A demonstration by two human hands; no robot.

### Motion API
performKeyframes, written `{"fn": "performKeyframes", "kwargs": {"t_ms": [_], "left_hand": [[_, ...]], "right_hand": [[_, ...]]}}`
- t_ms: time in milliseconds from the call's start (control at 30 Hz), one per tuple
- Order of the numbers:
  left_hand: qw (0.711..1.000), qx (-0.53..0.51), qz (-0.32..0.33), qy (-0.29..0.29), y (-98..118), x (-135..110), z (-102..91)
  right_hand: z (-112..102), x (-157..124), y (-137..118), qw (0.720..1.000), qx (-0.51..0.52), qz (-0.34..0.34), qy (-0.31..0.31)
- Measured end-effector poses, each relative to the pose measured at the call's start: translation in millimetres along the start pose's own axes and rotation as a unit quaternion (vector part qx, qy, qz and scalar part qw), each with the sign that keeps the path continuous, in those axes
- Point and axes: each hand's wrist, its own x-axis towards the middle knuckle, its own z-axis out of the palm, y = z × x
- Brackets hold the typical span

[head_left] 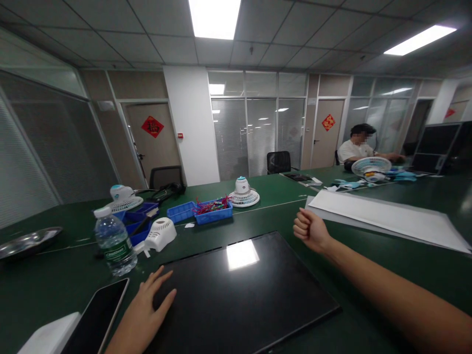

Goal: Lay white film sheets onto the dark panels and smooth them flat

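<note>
A flat black panel (243,295) with a glossy face lies on the green table in front of me, a ceiling light mirrored in it. My left hand (149,300) is open at the panel's left edge, fingers spread; I cannot tell whether the fingertips touch it. Beyond the panel's right corner, my right hand (312,230) is closed in a fist, and no object shows in it. A phone-like black slab (98,317) lies left of my left hand, beside a white object (51,334).
A water bottle (116,246), a white plastic housing (161,234), blue bins (214,216) with red wires and a small fan (243,194) stand behind the panel. White sheets (383,216) lie at right. A person (359,145) sits far right behind another fan (370,167).
</note>
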Motion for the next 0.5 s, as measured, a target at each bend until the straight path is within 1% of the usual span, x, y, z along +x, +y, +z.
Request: {"fn": "performKeyframes", "kwargs": {"t_ms": [67,167,233,300,367,433,500], "left_hand": [[0.999,-0.032,-0.011,0.005,-3,1,-0.7],[0.997,-0.071,-0.020,0.003,-7,2,-1.8],[0.996,-0.086,-0.022,-0.001,-8,3,-2.0],[0.995,-0.094,-0.024,0.000,-10,5,-1.6],[0.995,-0.099,-0.031,0.003,-11,6,-0.7],[0.994,-0.105,-0.037,0.007,-11,7,0.2],[0.993,-0.115,-0.037,0.011,-13,7,1.0]], "right_hand": [[0,5,18,1.000,-0.001,0.006,0.008],[5,5,46,1.000,-0.006,0.017,0.016],[6,5,53,0.999,-0.011,0.027,0.016],[4,8,48,0.999,-0.018,0.040,0.010],[0,15,36,0.999,-0.023,0.047,0.004],[-3,21,24,0.999,-0.027,0.042,0.004],[-2,25,21,0.999,-0.037,0.035,0.005]]}}
